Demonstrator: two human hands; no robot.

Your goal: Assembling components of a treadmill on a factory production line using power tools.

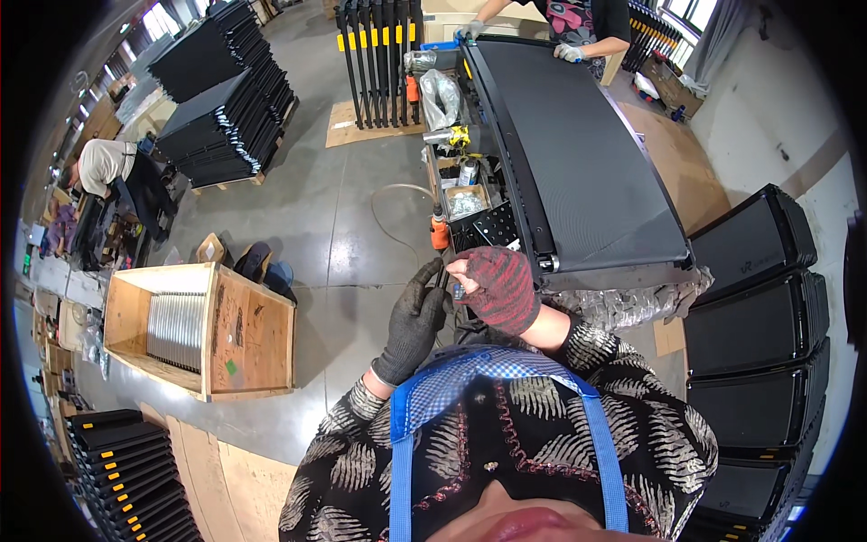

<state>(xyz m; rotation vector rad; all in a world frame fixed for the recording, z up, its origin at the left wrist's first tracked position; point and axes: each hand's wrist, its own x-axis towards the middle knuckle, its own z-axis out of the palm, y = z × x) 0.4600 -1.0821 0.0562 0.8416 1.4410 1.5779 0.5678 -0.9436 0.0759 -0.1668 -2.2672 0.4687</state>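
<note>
My left hand (414, 316), in a dark grey glove, is closed near the front end of a treadmill deck. Close beside it, my right hand (498, 287) wears a red and black striped glove with bare fingertips, and its fingers are pinched together. Between the two hands is something small and dark, too hidden to name. The treadmill deck (587, 163), with a black belt and a dark side rail, stretches away from me just beyond my right hand. At its far end are another person's white-gloved hands (569, 52).
Left of the deck, a parts cart holds a tray of small metal hardware (466, 202), a perforated black plate (495, 224) and an orange power tool (440, 231). A wooden crate (253, 334) stands on the left. Black panels (750, 298) lean at right. Another person (117, 172) bends at far left.
</note>
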